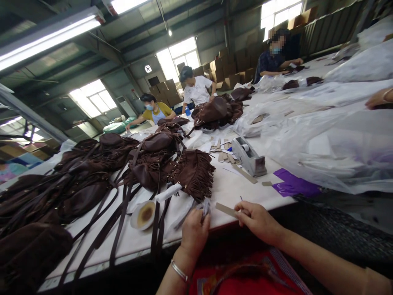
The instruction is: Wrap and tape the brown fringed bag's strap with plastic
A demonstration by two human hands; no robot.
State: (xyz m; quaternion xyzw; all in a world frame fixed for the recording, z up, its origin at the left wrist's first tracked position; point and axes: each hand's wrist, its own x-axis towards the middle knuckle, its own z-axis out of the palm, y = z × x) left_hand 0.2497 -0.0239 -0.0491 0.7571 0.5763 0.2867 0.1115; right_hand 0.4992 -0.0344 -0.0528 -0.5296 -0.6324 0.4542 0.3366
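My left hand [194,229], with a bangle at its wrist, is closed at the table's front edge on a crumpled piece of clear plastic [206,205]. Just beyond it lies a dark brown fringed bag [196,174], with a white wrapped piece [168,192] beside it. My right hand [258,221] pinches a flat grey-brown cardboard strip [225,209] that points left toward my other hand. A thin dark tip also sticks up at those fingers; I cannot make out what it is.
Brown bags with long straps [92,172] are heaped on the left. A shallow dish [143,215] holds something brownish. Rightward are a tape dispenser [250,157], cardboard pieces [225,151], a purple plastic piece [291,184] and clear plastic bags [344,151]. Several co-workers stand around the table.
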